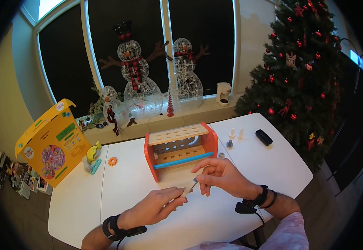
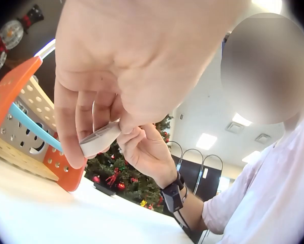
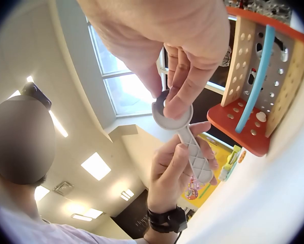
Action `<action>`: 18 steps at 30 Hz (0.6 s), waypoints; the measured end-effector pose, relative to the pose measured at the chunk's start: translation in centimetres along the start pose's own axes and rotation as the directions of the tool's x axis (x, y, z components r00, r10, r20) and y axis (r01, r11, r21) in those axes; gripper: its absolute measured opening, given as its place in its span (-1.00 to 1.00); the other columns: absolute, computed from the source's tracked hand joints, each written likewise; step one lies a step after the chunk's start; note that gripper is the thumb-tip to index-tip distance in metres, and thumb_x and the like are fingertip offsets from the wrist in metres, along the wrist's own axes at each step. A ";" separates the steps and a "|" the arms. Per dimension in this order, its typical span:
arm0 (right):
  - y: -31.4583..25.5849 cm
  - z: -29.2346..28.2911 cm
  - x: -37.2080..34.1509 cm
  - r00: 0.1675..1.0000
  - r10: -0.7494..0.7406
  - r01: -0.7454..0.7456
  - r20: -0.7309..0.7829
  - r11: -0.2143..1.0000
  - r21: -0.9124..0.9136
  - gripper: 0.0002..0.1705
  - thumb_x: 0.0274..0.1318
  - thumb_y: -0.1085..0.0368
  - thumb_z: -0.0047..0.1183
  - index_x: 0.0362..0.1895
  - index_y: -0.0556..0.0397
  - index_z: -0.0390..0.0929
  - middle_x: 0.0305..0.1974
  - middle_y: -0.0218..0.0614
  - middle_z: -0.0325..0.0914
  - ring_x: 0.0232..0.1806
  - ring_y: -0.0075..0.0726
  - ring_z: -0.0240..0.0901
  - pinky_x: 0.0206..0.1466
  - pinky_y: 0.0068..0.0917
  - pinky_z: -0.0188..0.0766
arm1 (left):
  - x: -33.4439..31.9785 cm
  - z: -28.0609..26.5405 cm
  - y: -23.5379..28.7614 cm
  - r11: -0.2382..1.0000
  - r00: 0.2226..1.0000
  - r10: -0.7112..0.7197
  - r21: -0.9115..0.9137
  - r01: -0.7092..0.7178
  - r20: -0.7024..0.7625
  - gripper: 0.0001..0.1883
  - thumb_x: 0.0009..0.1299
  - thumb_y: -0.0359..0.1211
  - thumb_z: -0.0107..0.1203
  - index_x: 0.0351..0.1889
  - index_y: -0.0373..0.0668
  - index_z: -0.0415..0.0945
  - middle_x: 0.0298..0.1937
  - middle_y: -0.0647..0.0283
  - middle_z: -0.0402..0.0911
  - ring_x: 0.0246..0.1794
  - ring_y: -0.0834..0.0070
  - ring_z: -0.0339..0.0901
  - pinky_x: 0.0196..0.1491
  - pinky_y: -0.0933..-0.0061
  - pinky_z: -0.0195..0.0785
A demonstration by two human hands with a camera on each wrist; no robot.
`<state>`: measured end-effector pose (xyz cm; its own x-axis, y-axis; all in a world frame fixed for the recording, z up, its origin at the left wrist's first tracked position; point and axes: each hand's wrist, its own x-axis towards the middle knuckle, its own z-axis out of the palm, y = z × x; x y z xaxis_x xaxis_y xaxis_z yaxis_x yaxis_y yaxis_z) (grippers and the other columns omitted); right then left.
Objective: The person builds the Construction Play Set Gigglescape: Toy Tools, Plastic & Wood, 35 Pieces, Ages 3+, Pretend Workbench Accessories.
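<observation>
A light grey toy wrench [image 3: 198, 161] with a crosshatched handle and a round end is held above the table in front of the toy workbench [image 1: 180, 160]. The left hand [image 1: 155, 205] grips its handle between thumb and fingers. At the round end, the right hand [image 1: 223, 177] pinches with thumb and fingertips, where a small dark grey piece [image 3: 162, 98] shows in the right wrist view. The left wrist view shows the wrench [image 2: 100, 140] edge-on under the left palm. How the dark piece sits against the round end is partly hidden by the fingers.
The workbench has red sides and a blue bar. To its right lie pale pegs [image 1: 240, 133], a grey bolt [image 1: 230, 143] and a black object [image 1: 264, 137]. Leftward are an orange gear [image 1: 112, 161], teal and yellow toy pieces [image 1: 93, 153] and a yellow box [image 1: 52, 143].
</observation>
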<state>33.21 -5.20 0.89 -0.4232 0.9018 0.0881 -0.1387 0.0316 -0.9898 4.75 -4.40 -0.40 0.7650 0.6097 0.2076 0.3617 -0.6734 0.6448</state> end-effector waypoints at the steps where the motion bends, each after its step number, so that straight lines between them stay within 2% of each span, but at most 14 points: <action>1: -0.2 0.0 0.0 1.000 -0.009 0.010 0.025 0.998 -0.069 -0.77 0.59 0.30 0.21 0.11 0.21 0.65 -0.34 -0.26 0.76 -0.35 -0.47 0.73 -0.30 -0.51 0.64 | 0.1 -0.3 0.7 0.987 0.997 -0.026 -0.157 0.037 0.074 -0.66 0.78 -0.25 0.06 0.31 -0.28 0.59 -0.12 0.11 0.72 -0.20 0.25 0.75 -0.13 0.21 0.62; 2: 0.0 0.0 0.0 1.000 -0.008 0.010 0.025 0.998 -0.068 -0.77 0.59 0.30 0.21 0.11 0.21 0.65 -0.34 -0.26 0.76 -0.35 -0.47 0.73 -0.30 -0.51 0.64 | 0.3 -0.4 1.0 0.948 0.988 -0.040 -0.307 0.085 0.151 -0.65 0.81 -0.24 0.00 0.33 -0.29 0.59 -0.11 0.14 0.72 -0.18 0.33 0.76 -0.10 0.25 0.63; 3: 0.4 -0.1 -0.1 0.999 -0.023 0.024 0.028 0.998 -0.060 -0.75 0.59 0.25 0.22 0.09 0.21 0.66 -0.37 -0.31 0.73 -0.42 -0.54 0.67 -0.38 -0.56 0.56 | 0.3 -0.2 1.0 0.948 0.988 -0.040 -0.307 0.086 0.152 -0.65 0.81 -0.24 0.00 0.33 -0.29 0.59 -0.11 0.14 0.72 -0.18 0.33 0.76 -0.10 0.25 0.63; 4: 0.7 -0.2 -0.1 0.999 -0.037 0.039 0.030 0.998 -0.051 -0.72 0.59 0.21 0.23 0.07 0.20 0.67 -0.41 -0.36 0.71 -0.49 -0.61 0.60 -0.45 -0.61 0.47 | 0.2 0.1 0.7 0.903 0.978 -0.046 -0.410 0.127 0.203 -0.61 0.84 -0.23 -0.07 0.40 -0.28 0.55 -0.08 0.17 0.72 -0.13 0.40 0.75 -0.04 0.29 0.64; 5: 0.6 -0.2 -0.1 0.999 -0.038 0.039 0.030 0.998 -0.051 -0.72 0.59 0.21 0.23 0.07 0.20 0.67 -0.41 -0.36 0.71 -0.49 -0.61 0.60 -0.45 -0.61 0.47 | 0.1 0.5 0.5 0.846 0.966 -0.045 -0.504 0.172 0.253 -0.58 0.86 -0.22 -0.13 0.46 -0.28 0.52 -0.06 0.21 0.71 -0.07 0.46 0.74 0.01 0.32 0.66; 6: 0.5 -0.3 -0.1 0.999 -0.030 0.032 0.026 0.997 -0.072 -0.72 0.59 0.19 0.23 0.07 0.19 0.68 -0.43 -0.38 0.70 -0.51 -0.64 0.58 -0.48 -0.61 0.44 | 0.1 0.8 0.3 0.846 0.966 -0.045 -0.504 0.172 0.254 -0.58 0.86 -0.22 -0.13 0.46 -0.28 0.52 -0.06 0.21 0.71 -0.07 0.46 0.74 0.01 0.32 0.66; 8: 0.4 -0.2 -0.1 0.999 -0.024 0.025 0.022 0.995 -0.093 -0.72 0.60 0.18 0.23 0.06 0.17 0.68 -0.44 -0.40 0.69 -0.54 -0.66 0.56 -0.51 -0.62 0.41 | 0.2 1.2 -0.1 0.680 0.942 -0.027 -0.684 0.262 0.334 -0.52 0.88 -0.19 -0.20 0.59 -0.24 0.39 0.07 0.21 0.68 0.06 0.47 0.71 0.13 0.33 0.69; 9: 0.3 0.1 -0.1 1.000 -0.023 0.022 -0.008 0.994 -0.108 -0.72 0.60 0.17 0.23 0.06 0.16 0.68 -0.45 -0.41 0.68 -0.55 -0.67 0.54 -0.52 -0.63 0.39 | 0.2 1.2 -0.1 0.681 0.942 -0.027 -0.684 0.261 0.334 -0.52 0.88 -0.19 -0.20 0.59 -0.24 0.39 0.07 0.21 0.68 0.06 0.47 0.71 0.13 0.33 0.69; 11: 0.3 0.3 -0.1 0.999 -0.024 0.019 -0.037 0.992 -0.123 -0.71 0.60 0.15 0.23 0.05 0.15 0.67 -0.47 -0.43 0.68 -0.56 -0.68 0.53 -0.52 -0.64 0.38 | 0.4 1.2 0.0 0.591 0.916 -0.022 -0.733 0.336 0.401 -0.49 0.89 -0.16 -0.24 0.65 -0.21 0.30 0.19 0.18 0.63 0.19 0.45 0.67 0.22 0.29 0.71; 13: 0.3 0.4 0.0 0.997 -0.050 0.042 -0.053 0.988 -0.148 -0.78 0.64 0.24 0.15 0.05 0.16 0.62 -0.44 -0.39 0.68 -0.56 -0.63 0.55 -0.55 -0.62 0.36 | 0.6 1.4 0.0 0.573 0.909 -0.032 -0.737 0.357 0.415 -0.48 0.89 -0.15 -0.25 0.65 -0.21 0.30 0.20 0.18 0.62 0.21 0.44 0.66 0.24 0.27 0.71; 18: 0.3 0.5 0.0 0.985 -0.071 0.050 -0.157 0.990 -0.133 -0.74 0.66 0.18 0.14 0.08 0.15 0.60 -0.53 -0.46 0.60 -0.59 -0.66 0.50 -0.57 -0.64 0.31 | 0.6 1.5 -0.3 0.555 0.897 -0.045 -0.736 0.388 0.440 -0.47 0.89 -0.12 -0.27 0.66 -0.20 0.29 0.22 0.17 0.61 0.25 0.43 0.65 0.27 0.25 0.71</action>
<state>32.70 -5.45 0.69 -0.2661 0.9538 0.1393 -0.0389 0.1337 -0.9903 5.93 -4.51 -1.58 0.9043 0.3932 -0.1661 0.1057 0.1708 0.9796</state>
